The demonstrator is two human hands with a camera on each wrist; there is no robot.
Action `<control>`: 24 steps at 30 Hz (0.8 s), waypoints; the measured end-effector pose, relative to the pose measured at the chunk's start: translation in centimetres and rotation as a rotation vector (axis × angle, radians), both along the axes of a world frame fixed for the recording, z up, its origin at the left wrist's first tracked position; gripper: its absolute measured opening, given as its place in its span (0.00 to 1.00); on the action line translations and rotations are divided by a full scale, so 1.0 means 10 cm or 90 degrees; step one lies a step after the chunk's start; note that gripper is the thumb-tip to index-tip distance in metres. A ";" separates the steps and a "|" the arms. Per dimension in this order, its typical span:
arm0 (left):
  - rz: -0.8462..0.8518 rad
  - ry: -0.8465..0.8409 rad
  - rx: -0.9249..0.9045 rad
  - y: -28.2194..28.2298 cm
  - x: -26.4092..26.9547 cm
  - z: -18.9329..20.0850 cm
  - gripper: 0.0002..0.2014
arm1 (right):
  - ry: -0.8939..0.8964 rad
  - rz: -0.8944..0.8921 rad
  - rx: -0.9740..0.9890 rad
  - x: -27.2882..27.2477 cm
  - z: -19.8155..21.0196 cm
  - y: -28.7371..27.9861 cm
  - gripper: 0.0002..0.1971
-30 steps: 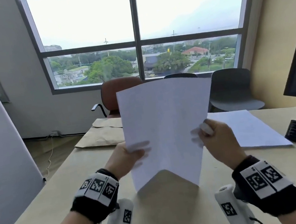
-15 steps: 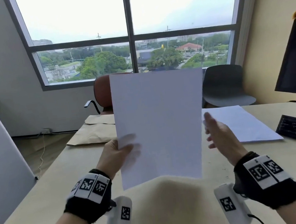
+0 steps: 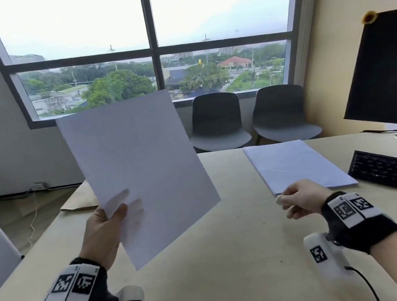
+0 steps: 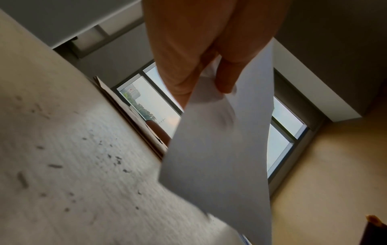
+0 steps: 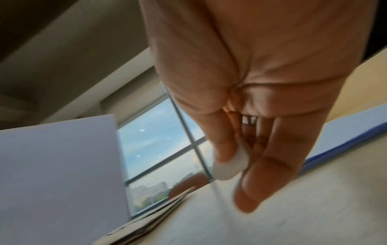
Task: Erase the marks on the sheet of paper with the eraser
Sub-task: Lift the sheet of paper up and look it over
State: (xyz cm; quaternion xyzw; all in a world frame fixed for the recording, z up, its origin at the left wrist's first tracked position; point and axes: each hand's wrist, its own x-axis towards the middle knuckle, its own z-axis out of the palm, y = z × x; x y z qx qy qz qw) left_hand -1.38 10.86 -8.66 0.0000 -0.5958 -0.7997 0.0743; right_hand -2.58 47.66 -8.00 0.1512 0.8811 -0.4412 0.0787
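Observation:
A white sheet of paper (image 3: 141, 169) hangs tilted in the air above the beige table (image 3: 234, 261). My left hand (image 3: 106, 228) pinches its lower left edge, thumb in front and fingers behind. The face I see shows no marks. In the left wrist view the sheet (image 4: 222, 149) curves away below the fingers (image 4: 224, 79). My right hand (image 3: 300, 199) is off the sheet, low over the table to the right, and pinches a small white eraser (image 3: 280, 200) between thumb and fingers. The eraser (image 5: 228, 167) shows clearly in the right wrist view.
A stack of white paper (image 3: 294, 164) lies at the back right of the table. A black keyboard (image 3: 396, 172) and monitor (image 3: 391, 70) stand at the right. Brown envelopes (image 3: 81, 201) lie at the back left. Dark eraser crumbs (image 4: 52, 165) dot the tabletop. Two grey chairs (image 3: 219, 121) stand behind.
My right hand has let go of the sheet and dropped to the right with the eraser. The left hand alone holds the sheet, now tilted to the left.

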 end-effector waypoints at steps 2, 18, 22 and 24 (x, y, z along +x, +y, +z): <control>-0.002 0.000 0.008 -0.03 0.01 -0.02 0.15 | -0.004 -0.061 0.060 -0.15 -0.02 0.20 0.08; -0.128 0.006 0.007 0.28 -0.23 -0.09 0.25 | -0.059 -0.196 0.005 -0.20 -0.16 0.94 0.15; -0.171 0.010 0.026 0.55 -0.16 0.02 0.24 | 0.142 -0.195 0.267 -0.25 0.02 0.86 0.11; -0.181 0.006 0.034 0.65 -0.15 0.05 0.20 | 0.211 -0.171 0.208 -0.20 0.15 0.72 0.12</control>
